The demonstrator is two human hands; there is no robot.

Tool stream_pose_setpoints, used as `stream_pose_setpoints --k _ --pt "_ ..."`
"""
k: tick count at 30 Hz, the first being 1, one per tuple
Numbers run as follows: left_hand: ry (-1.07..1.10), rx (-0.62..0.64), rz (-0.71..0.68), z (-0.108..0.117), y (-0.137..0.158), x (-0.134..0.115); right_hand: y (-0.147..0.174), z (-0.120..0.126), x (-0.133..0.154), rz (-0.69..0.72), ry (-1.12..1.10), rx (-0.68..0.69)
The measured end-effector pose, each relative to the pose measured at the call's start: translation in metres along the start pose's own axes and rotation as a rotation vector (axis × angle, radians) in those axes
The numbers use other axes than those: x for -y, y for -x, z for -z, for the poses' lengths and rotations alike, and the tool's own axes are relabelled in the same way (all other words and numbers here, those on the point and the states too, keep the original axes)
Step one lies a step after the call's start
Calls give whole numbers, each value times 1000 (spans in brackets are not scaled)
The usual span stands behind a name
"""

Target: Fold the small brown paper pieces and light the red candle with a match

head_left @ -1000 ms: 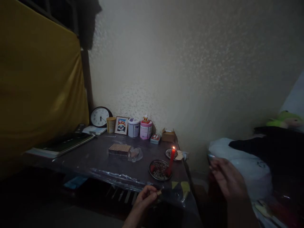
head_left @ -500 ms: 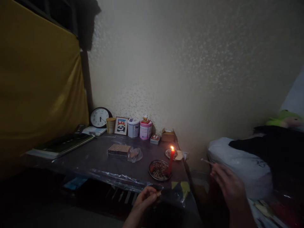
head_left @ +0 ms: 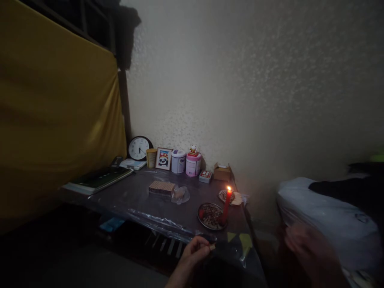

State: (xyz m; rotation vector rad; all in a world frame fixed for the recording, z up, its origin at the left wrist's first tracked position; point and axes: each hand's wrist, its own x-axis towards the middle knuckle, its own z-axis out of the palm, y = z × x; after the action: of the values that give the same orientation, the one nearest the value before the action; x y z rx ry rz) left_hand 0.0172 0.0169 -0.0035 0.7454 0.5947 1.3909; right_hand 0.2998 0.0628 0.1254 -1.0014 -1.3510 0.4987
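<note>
Over the front edge of the table, my left hand [head_left: 196, 254] pinches a small pale wooden piece [head_left: 212, 247] between thumb and fingers; its exact kind is too small to tell. My right hand [head_left: 309, 242] is off to the right, beyond the table's side and in front of a white bundle. It is smeared by motion, and I cannot make out anything in its fingers. A lit red candle [head_left: 227, 204] stands, leaning slightly, at the right rim of a round metal dish [head_left: 211, 218] with brown and pale bits in it.
Behind the candle are a smaller dish [head_left: 223, 195] and pale wooden sticks [head_left: 237, 198]. A stack of wooden pieces [head_left: 162, 187] lies mid-table beside a clear plastic wrapper [head_left: 183, 195]. Tins [head_left: 178, 162], a picture frame [head_left: 163, 159] and a clock [head_left: 140, 148] line the wall.
The view has turned left, so the table sits further right. My right hand has moved lower and blurred; the thin pale-tipped stick it held no longer shows. My left hand keeps its pinch.
</note>
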Motion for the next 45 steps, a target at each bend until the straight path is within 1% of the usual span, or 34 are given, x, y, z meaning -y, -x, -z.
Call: stream_pose_setpoints --k 2,3,4,7,8,10,13,17,19,22,24,27,29,33,38,42,45 --pt "-11 3 1 3 -1 3 0 -2 1 -142 95 -12" --pt "-15 7 4 4 -1 3 -1 -3 1 -195 126 -33" --pt "-20 13 5 4 -1 3 -1 -5 2 -216 110 -47" --pt "-43 13 7 4 1 2 -2 -8 1 -159 -52 -29" --pt "-44 6 9 4 1 1 -3 -10 -1 -150 -71 -16" --pt "-35 -8 21 3 1 1 -3 -15 -6 -166 -34 -5" --pt "-30 -8 37 3 2 -1 -2 -20 -15 -185 12 -29" --pt "-39 4 33 -1 6 -6 -1 -14 -24 -171 -59 -36" --pt "-44 5 30 -3 7 -8 -1 -10 -29 -196 -37 -20" --pt "-49 4 23 -4 8 -8 -1 -9 -35 -241 45 -39" --pt "-48 1 26 -4 8 -8 0 -10 -39 -242 53 -52" --pt "-59 1 47 -4 8 -7 2 -10 -45 -236 35 -15" --pt "-71 10 51 -3 9 -8 2 -10 -54 -264 50 -3" --pt "-82 36 46 -2 10 -8 0 -10 -77 -347 75 -78" --pt "-55 35 61 1 7 -4 -1 -14 -92 -424 -7 -148" --pt "-83 15 69 1 9 -4 3 -17 -93 -467 -109 -174" --pt "-88 23 72 -1 11 -8 6 -17 -91 -477 -186 -172"
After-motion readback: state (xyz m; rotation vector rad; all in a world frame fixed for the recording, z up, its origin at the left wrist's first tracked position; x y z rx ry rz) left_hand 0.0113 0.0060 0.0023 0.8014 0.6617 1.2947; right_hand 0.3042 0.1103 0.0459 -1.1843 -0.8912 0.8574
